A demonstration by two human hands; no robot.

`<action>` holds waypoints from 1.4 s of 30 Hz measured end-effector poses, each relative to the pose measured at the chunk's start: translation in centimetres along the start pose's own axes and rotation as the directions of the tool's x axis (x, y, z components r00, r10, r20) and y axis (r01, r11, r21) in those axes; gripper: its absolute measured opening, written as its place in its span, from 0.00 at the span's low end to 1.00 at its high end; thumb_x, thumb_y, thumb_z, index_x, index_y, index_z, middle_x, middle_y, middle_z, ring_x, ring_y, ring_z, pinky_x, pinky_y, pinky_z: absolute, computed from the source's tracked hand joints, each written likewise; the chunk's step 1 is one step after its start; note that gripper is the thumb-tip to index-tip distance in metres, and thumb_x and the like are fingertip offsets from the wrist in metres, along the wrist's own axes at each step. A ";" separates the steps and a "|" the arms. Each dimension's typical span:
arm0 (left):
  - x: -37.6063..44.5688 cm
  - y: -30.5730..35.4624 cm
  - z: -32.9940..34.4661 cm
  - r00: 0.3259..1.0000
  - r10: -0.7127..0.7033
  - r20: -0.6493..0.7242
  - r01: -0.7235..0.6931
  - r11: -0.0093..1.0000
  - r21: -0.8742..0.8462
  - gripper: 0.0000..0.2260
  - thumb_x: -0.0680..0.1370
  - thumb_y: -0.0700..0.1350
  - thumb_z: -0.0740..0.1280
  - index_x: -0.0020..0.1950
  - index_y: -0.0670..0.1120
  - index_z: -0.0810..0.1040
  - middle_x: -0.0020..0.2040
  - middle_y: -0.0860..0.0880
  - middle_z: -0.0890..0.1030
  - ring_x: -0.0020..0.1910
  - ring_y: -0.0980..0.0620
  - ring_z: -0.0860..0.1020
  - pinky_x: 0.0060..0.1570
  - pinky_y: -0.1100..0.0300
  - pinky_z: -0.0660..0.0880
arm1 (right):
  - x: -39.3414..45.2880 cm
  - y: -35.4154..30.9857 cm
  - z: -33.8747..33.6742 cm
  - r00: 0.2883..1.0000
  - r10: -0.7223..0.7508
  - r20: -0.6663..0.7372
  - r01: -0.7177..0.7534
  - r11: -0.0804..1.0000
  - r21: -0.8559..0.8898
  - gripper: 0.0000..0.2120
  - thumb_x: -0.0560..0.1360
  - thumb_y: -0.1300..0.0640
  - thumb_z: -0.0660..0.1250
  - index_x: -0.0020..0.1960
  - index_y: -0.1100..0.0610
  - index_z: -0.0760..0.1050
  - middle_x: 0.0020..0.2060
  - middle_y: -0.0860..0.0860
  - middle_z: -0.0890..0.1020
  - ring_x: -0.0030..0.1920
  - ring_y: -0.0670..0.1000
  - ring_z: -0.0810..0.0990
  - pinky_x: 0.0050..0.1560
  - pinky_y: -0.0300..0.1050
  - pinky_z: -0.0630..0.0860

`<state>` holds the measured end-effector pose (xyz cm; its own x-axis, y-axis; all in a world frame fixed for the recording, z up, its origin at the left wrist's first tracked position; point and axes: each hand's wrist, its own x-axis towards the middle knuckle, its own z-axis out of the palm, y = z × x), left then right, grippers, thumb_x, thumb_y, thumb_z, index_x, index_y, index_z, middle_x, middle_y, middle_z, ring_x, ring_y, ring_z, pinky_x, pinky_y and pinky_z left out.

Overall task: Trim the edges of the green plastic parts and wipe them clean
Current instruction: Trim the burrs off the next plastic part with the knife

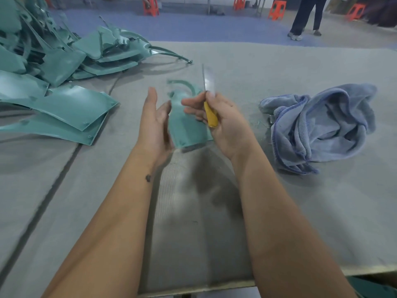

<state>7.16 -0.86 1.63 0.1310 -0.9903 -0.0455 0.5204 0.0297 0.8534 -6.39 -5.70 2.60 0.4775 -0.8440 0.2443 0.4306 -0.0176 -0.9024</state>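
Over the counter (214, 222), the left hand (153, 119) props a green part (187, 127) with flat, straight fingers, presenting its edge. The right hand's (217, 119) grip wraps the knife (209, 114), blade up for trimming. The cloth (322, 125) waits nearby for wiping.

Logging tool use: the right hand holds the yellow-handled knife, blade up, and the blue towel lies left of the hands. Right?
Not quite. The blue towel lies to the right of the hands, as the head view shows. The right hand does hold the yellow-handled knife, blade up.

No readable text, label, brand or number shows anywhere.
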 end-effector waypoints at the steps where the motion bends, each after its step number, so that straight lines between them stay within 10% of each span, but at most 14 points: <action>1: -0.1 -0.1 0.1 1.000 -0.005 -0.030 0.006 0.999 0.031 0.27 0.81 0.62 0.52 0.64 0.42 0.76 0.56 0.40 0.83 0.53 0.43 0.82 0.53 0.47 0.80 | 0.0 0.1 0.1 0.999 0.023 -0.039 -0.025 0.998 -0.058 0.13 0.82 0.57 0.56 0.44 0.57 0.77 0.46 0.56 0.84 0.45 0.53 0.83 0.46 0.39 0.75; 7: 0.8 0.2 -1.0 0.964 0.053 -0.260 0.043 0.935 0.351 0.08 0.78 0.34 0.64 0.44 0.44 0.79 0.32 0.50 0.84 0.30 0.54 0.82 0.28 0.62 0.78 | 0.3 0.4 -0.3 0.946 0.057 -0.318 -0.084 0.994 -0.072 0.12 0.82 0.55 0.58 0.44 0.56 0.76 0.28 0.51 0.75 0.25 0.47 0.65 0.26 0.38 0.58; 12: 1.4 0.1 -1.7 0.939 0.018 -0.344 0.011 0.996 0.084 0.05 0.77 0.35 0.65 0.48 0.44 0.80 0.39 0.47 0.85 0.40 0.48 0.84 0.40 0.51 0.82 | 0.5 0.4 -0.9 0.879 0.053 -0.473 -0.099 0.992 -0.073 0.23 0.83 0.45 0.51 0.43 0.55 0.79 0.26 0.46 0.68 0.25 0.44 0.60 0.23 0.34 0.57; 17: 1.3 0.3 -2.1 0.962 -0.033 -0.271 -0.025 0.978 -0.208 0.05 0.79 0.38 0.63 0.51 0.45 0.78 0.46 0.46 0.85 0.48 0.44 0.83 0.39 0.50 0.82 | 1.0 1.0 -0.9 0.858 0.067 -0.510 -0.200 0.957 -0.211 0.12 0.82 0.48 0.55 0.46 0.51 0.74 0.30 0.46 0.67 0.23 0.42 0.61 0.22 0.33 0.59; 31: 1.6 0.4 -1.8 0.953 -0.068 -0.295 -0.091 0.865 -0.494 0.09 0.82 0.38 0.61 0.61 0.39 0.73 0.56 0.36 0.80 0.50 0.37 0.82 0.42 0.47 0.82 | 0.8 1.7 -0.7 0.903 0.101 -0.418 -0.212 0.950 -0.230 0.15 0.83 0.51 0.55 0.42 0.55 0.74 0.26 0.48 0.71 0.22 0.43 0.63 0.21 0.34 0.60; 36: 1.3 0.2 -1.1 0.967 -0.070 -0.245 -0.027 0.927 -0.373 0.05 0.82 0.37 0.59 0.52 0.39 0.74 0.41 0.41 0.83 0.39 0.45 0.83 0.39 0.58 0.82 | 0.8 2.3 0.6 0.956 0.179 -0.231 -0.249 0.914 -0.321 0.21 0.82 0.49 0.55 0.38 0.55 0.78 0.26 0.47 0.68 0.24 0.44 0.60 0.22 0.35 0.57; 42: 1.3 0.1 -0.9 0.986 -0.044 -0.158 -0.049 0.838 -0.543 0.09 0.81 0.32 0.55 0.54 0.33 0.74 0.49 0.36 0.80 0.46 0.43 0.81 0.41 0.57 0.82 | 0.2 2.7 0.3 0.983 0.178 0.031 -0.155 0.919 -0.361 0.12 0.79 0.56 0.61 0.37 0.54 0.72 0.25 0.50 0.74 0.21 0.45 0.65 0.21 0.34 0.60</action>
<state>8.12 -2.00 1.16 0.2393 -0.9569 -0.1645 0.8881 0.1473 0.4353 -4.83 -5.77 0.31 0.5701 -0.8166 0.0902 0.0449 -0.0787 -0.9959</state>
